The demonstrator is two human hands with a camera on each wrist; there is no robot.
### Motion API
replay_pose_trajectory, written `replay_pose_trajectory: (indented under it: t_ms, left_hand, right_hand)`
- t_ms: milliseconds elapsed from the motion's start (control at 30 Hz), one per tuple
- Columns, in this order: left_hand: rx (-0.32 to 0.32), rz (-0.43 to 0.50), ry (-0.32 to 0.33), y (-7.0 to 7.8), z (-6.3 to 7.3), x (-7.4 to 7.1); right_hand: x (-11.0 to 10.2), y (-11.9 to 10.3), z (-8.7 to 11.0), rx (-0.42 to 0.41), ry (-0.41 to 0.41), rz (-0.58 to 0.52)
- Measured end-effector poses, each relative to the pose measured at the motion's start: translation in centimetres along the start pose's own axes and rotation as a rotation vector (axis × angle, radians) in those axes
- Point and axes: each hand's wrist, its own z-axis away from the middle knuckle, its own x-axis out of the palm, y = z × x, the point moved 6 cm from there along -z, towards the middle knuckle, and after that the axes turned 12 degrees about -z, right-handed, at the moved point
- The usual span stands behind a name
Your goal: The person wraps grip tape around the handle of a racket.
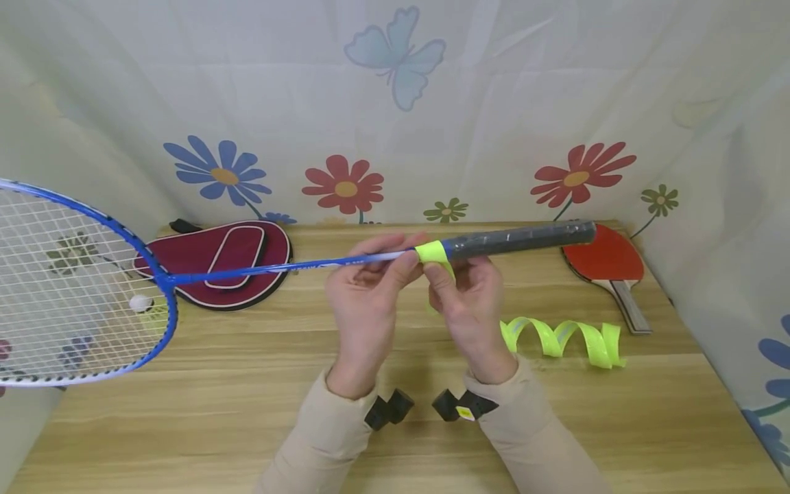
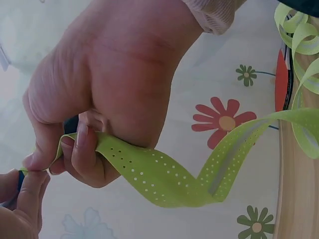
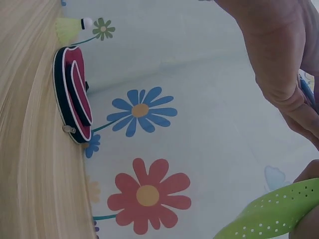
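A blue badminton racket [image 1: 212,276] is held level above the table, its strung head at the left and its grey handle [image 1: 518,239] to the right. Bright yellow-green perforated grip tape [image 1: 434,252] wraps the handle's shaft-side end. My left hand [image 1: 361,312] pinches the racket beside this wrapped end. Just right of it, my right hand [image 1: 469,312] pinches the tape under the handle. In the left wrist view, the loose tape [image 2: 154,174] passes through the right hand's curled fingers and trails off in coils. Part of the left hand's grip is hidden.
Tape coils lie on the wooden table [image 1: 216,412] right of my hands. A red table tennis paddle [image 1: 605,257] lies at the back right. At the back left are a maroon paddle case [image 1: 185,250] and a shuttlecock [image 3: 67,30]. A flowered curtain [image 1: 278,82] hangs behind.
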Motion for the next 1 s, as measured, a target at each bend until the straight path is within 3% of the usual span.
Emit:
replay_pose_trajectory:
  t_ms: [267, 533, 767, 900, 1000]
  left_hand:
    - [0.028, -0.071, 0.043, 0.58, -0.03, -0.47]
    - [0.013, -0.105, 0.025, 0.53, -0.07, -0.65]
    - [0.006, -0.178, 0.008, 0.68, -0.01, -0.43]
    - [-0.07, -0.242, -0.078, 0.55, 0.01, -0.02]
    - [-0.156, -0.366, -0.185, 0.47, 0.11, 0.19]
  right_hand:
    - [0.35, 0.01, -0.13, 0.044, -0.051, -0.035]
    - [0.37, -0.35, -0.14, -0.047, -0.063, -0.035]
    - [0.5, -0.3, 0.01, -0.081, -0.072, -0.099]
    - [0.21, -0.45, 0.08, -0.086, -0.055, -0.092]
    - [-0.07, -0.69, 0.05, -0.094, -0.039, -0.086]
